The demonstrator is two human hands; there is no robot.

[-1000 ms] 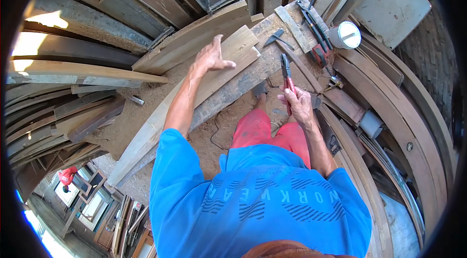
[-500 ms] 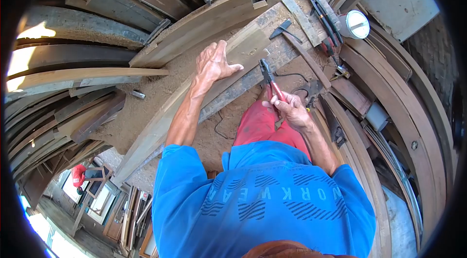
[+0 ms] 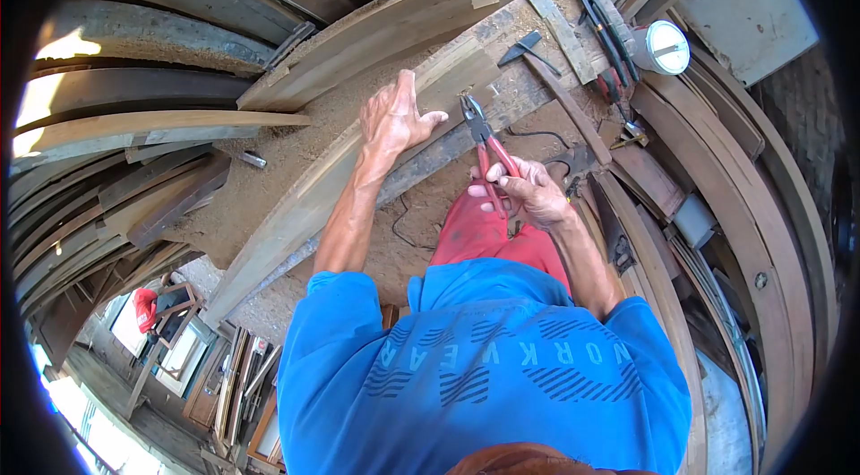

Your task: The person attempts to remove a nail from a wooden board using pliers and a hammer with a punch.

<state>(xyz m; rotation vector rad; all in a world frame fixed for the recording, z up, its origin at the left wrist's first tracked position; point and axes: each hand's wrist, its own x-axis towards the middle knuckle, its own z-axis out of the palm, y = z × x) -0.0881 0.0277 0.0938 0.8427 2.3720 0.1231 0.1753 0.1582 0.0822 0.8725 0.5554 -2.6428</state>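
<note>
head view, looking down over both arms. reaches forward and slightly outward with left forearm (image 3: 356, 215), nearly straight from sleeve to wrist, back of left hand (image 3: 392, 124) turned up over the upper part of a long pale board (image 3: 305, 197). spreads thumb out sideways toward the right hand, well apart from the fingers; holds those fingers close together, pointing ahead, clamped on nothing. appears to rest on the board there, though cannot tell how firmly. bends right arm more, angling right forearm (image 3: 587, 258) inward and forward from the elbow, with right hand (image 3: 536, 193) in front of the red shorts (image 3: 470, 229), lower than the left. curls fingers of the right hand around the red handles of pliers (image 3: 477, 124), handles spread into a narrow v, thumb over the near one. points the dark head of the pliers forward and a little to the left, just beside the near edge of the board, close to its far end; cannot tell contact from a small gap. shows, on the worn bench (image 3: 524, 101) ahead, a hammer (image 3: 528, 47) beside a flat wooden strip (image 3: 561, 36), and past them a white tub (image 3: 663, 47). includes, far off at lower left, a person in red (image 3: 145, 309) near a wooden frame.
</note>
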